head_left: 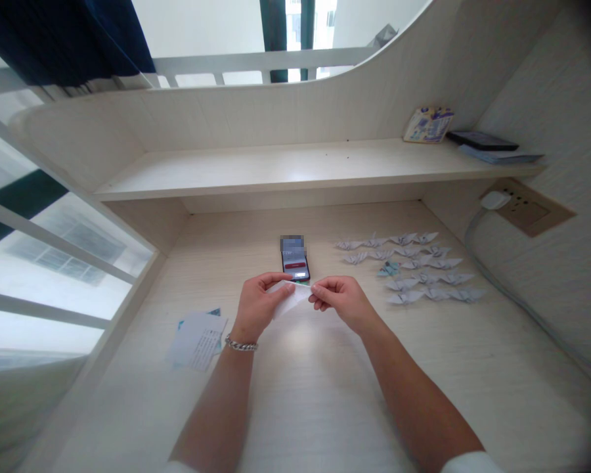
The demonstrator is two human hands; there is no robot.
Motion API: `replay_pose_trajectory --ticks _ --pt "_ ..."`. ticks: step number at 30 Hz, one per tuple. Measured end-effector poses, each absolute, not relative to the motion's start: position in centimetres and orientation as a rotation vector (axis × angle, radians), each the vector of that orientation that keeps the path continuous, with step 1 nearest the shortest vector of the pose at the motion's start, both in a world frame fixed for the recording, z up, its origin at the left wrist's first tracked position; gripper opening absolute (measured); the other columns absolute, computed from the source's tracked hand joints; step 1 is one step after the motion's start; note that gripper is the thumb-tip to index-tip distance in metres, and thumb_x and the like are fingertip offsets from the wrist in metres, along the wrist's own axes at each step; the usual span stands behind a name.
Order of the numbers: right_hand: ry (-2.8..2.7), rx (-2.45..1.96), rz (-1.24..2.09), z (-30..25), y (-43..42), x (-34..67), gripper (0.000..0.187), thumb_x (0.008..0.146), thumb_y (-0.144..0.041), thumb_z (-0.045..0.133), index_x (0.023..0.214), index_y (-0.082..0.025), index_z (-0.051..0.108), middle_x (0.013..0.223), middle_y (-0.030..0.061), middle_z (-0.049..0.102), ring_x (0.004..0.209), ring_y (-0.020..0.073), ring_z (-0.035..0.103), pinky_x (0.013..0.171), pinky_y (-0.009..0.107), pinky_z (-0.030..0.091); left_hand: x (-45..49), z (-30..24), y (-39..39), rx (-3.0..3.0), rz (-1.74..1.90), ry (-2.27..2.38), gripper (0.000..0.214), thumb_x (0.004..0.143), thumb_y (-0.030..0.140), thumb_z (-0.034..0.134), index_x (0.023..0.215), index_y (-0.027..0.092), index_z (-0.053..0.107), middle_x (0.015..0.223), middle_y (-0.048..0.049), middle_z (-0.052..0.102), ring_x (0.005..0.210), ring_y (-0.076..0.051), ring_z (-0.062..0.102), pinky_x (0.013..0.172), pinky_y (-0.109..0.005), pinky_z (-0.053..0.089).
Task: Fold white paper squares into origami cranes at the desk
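Note:
Both hands hold one small folded piece of white paper (291,299) just above the pale wooden desk (295,394). My left hand (257,305), with a silver bracelet on its wrist, pinches the paper's left side. My right hand (341,300) pinches its right tip with thumb and fingers. A phone (295,257) with a lit screen lies on the desk just beyond the hands.
Several folded paper cranes (414,266) lie in rows to the right of the phone. Loose printed sheets (197,338) lie at the left. A shelf (300,167) above carries a packet (428,125) and flat items. A wall socket (525,210) with a plug and cable is at the right.

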State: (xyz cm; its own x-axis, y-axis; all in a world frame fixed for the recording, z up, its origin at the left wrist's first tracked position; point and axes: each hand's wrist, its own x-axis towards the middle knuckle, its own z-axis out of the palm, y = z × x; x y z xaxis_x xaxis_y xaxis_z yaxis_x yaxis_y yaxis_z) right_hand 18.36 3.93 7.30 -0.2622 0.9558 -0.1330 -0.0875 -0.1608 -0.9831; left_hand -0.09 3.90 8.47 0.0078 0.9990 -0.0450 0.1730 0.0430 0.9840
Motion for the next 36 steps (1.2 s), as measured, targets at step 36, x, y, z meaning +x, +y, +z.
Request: replay_pose_trajectory --ticks 36 --pt "-1.149 -1.092 1.483 7.2 4.4 19.4 0.031 0.067 -0.039 0.067 0.086 -0.014 0.067 0.073 0.007 0.069 0.058 0.013 0.062 0.055 0.025 0.05 -0.3 8.3 4.0 1.16 1.146 1.345 0.035 0.057 0.036 0.072 0.083 0.012 0.069 0.068 -0.0063 0.068 0.054 -0.014 0.058 0.048 -0.021 0.04"
